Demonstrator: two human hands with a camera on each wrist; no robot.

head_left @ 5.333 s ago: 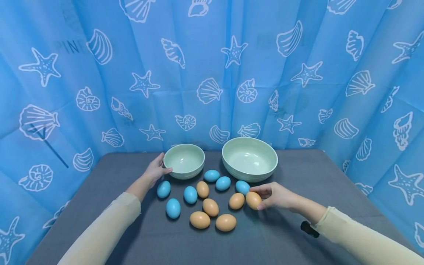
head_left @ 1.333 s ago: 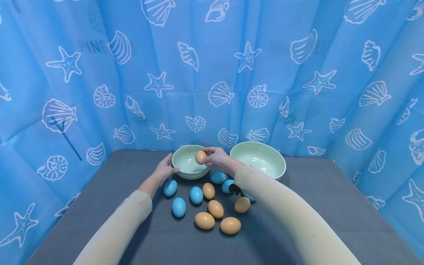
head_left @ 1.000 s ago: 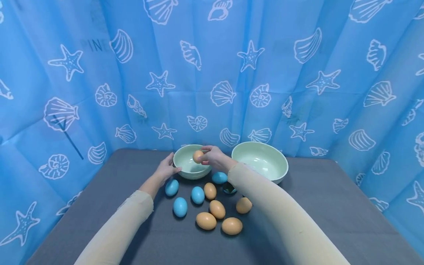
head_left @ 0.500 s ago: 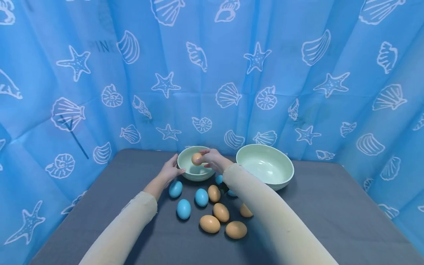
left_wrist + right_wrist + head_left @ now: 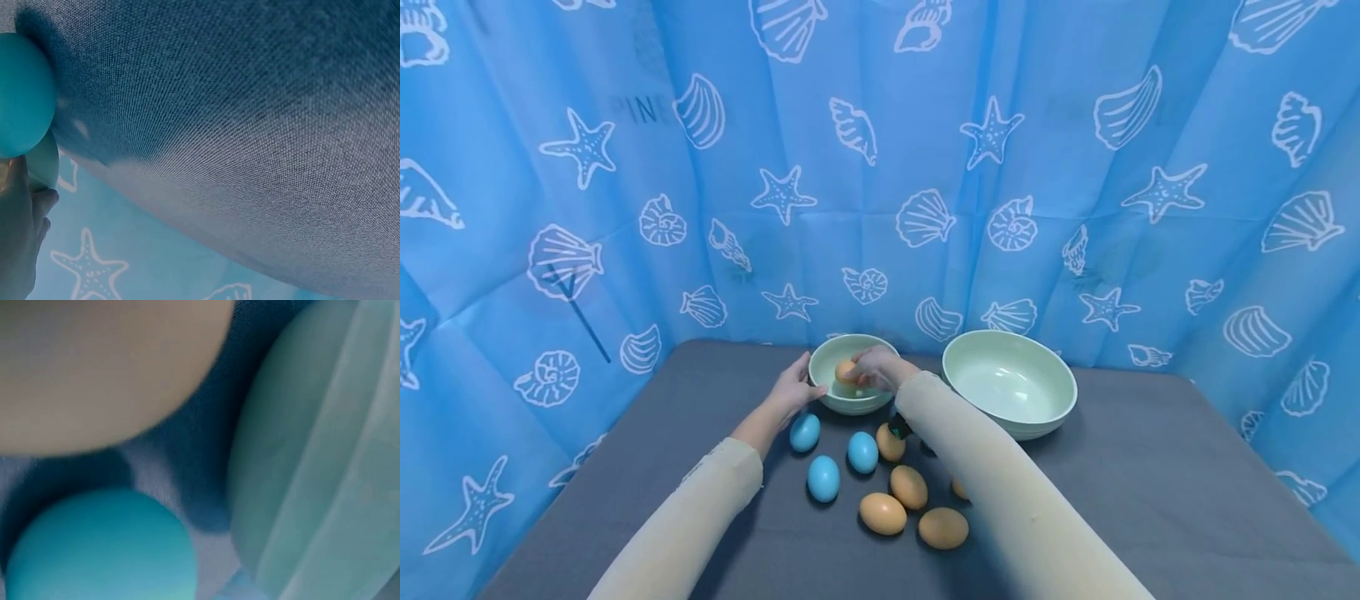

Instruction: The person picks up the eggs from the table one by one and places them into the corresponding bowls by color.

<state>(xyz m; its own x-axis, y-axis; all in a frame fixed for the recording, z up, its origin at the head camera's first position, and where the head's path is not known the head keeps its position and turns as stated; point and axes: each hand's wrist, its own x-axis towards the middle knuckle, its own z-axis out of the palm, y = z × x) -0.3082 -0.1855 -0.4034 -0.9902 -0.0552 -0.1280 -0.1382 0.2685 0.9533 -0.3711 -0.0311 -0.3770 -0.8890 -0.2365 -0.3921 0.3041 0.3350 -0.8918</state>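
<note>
In the head view, my left hand holds the smaller pale green bowl at its left side, thumb at the near rim. My right hand reaches over that bowl's right rim and pinches a brown egg low inside it. Whether the egg touches the bottom, I cannot tell. In the left wrist view, the left hand lies against the bowl, beside a blue egg. The right wrist view shows another brown egg and a blue egg near a ribbed green bowl, without the hand.
A larger pale green bowl stands to the right on the grey cloth table. Several blue eggs and brown eggs lie in front of the bowls, some hidden beneath the right sleeve. A blue shell-patterned curtain hangs behind.
My right hand has taken a brown egg from the right of the group, carried it left and lowered it into the smaller bowl. The left hand stays on that bowl; the head view has shifted.
</note>
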